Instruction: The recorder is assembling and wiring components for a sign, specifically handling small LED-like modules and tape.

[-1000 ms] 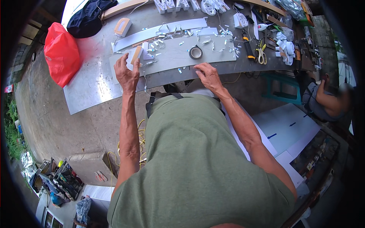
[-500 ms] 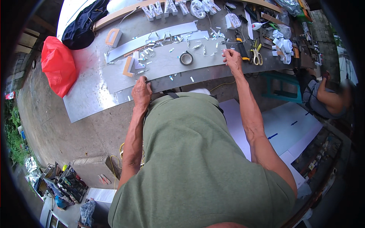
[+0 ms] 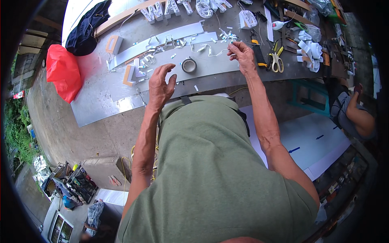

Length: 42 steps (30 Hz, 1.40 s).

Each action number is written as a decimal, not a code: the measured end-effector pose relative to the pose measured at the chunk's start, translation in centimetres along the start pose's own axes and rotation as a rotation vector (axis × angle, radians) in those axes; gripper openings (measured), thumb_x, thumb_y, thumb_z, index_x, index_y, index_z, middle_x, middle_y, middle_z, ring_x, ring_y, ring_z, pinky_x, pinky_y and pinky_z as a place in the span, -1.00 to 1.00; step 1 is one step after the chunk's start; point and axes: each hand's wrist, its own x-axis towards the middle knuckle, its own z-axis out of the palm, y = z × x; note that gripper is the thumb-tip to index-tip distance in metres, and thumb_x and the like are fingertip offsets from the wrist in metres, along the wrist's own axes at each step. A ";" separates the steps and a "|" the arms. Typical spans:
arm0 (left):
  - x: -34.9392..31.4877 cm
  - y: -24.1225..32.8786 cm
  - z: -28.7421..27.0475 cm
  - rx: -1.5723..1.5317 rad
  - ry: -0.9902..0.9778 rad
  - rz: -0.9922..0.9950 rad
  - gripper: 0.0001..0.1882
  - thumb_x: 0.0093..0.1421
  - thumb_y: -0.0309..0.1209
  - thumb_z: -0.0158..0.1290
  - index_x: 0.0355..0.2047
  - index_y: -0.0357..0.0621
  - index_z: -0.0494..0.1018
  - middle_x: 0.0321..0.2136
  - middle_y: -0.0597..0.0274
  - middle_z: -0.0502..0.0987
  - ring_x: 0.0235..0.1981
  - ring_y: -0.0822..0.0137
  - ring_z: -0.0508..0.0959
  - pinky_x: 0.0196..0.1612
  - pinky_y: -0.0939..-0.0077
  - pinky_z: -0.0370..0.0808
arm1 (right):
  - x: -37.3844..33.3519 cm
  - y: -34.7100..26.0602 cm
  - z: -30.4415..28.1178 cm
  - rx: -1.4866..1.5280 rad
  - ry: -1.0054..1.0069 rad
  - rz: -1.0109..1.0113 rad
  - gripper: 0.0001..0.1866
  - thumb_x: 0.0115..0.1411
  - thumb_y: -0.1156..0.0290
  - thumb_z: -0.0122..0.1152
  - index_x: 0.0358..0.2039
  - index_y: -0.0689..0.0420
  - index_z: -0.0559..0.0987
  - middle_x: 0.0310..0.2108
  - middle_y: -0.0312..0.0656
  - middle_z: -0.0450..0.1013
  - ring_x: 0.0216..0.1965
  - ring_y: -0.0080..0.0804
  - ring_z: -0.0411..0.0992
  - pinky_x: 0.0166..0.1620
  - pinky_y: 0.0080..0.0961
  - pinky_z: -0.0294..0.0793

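Observation:
My left hand [image 3: 161,86] is over the front of the metal-topped table, thumb and fingers apart, holding nothing. A roll of dark tape [image 3: 189,65] lies just beyond its fingertips. My right hand [image 3: 244,58] is closed in a pinch at the end of a white wire [image 3: 219,54] strung with small light modules. What sits between the fingertips is too small to make out clearly. More small white-and-blue light modules [image 3: 152,50] lie scattered and tangled on grey and white strips. A small wood-faced block letter [image 3: 129,75] stands to the left of my left hand.
White block letters [image 3: 161,11] stand along the far side. Right of my right hand are scissors [image 3: 277,64], a black-and-yellow cutter [image 3: 259,54] and curled white strips [image 3: 311,52]. A red bag [image 3: 63,73] hangs at the left edge. A person [image 3: 351,107] sits by a teal stool [image 3: 310,96].
My left hand has risen from the table's front edge, moved right towards the tape and opened. The right hand has moved slightly farther in, still pinched. The whole view has shifted a little.

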 end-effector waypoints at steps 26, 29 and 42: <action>10.4 1.7 4.7 -0.355 -0.535 -0.112 -0.76 0.31 -0.41 0.17 -0.07 -0.26 0.58 -0.34 0.23 0.68 -0.37 0.50 0.58 -0.25 0.54 0.54 | -2.9 -4.2 -2.4 0.493 -0.029 -0.187 -0.87 0.30 0.46 0.28 -0.17 0.20 0.58 -0.23 -0.05 0.62 -0.25 -0.26 0.63 -0.20 -0.41 0.67; 9.8 0.9 4.3 -0.445 -0.490 -0.143 -0.81 0.29 -0.44 0.17 -0.12 -0.26 0.60 -0.37 0.25 0.68 -0.38 0.50 0.58 -0.25 0.50 0.54 | -2.7 -3.4 -2.6 0.457 -0.013 -0.179 -0.87 0.30 0.48 0.28 -0.17 0.20 0.57 -0.22 -0.05 0.61 -0.25 -0.26 0.63 -0.20 -0.41 0.67; 6.3 -0.1 2.7 -0.490 -0.332 -0.125 -0.76 0.25 -0.30 0.26 -0.17 -0.19 0.68 -0.41 0.30 0.64 -0.39 0.53 0.54 -0.31 0.54 0.48 | -3.6 -1.9 -0.1 0.495 -0.191 -0.068 -0.83 0.28 0.53 0.25 -0.11 0.18 0.53 -0.16 0.04 0.60 -0.18 -0.21 0.61 -0.15 -0.37 0.62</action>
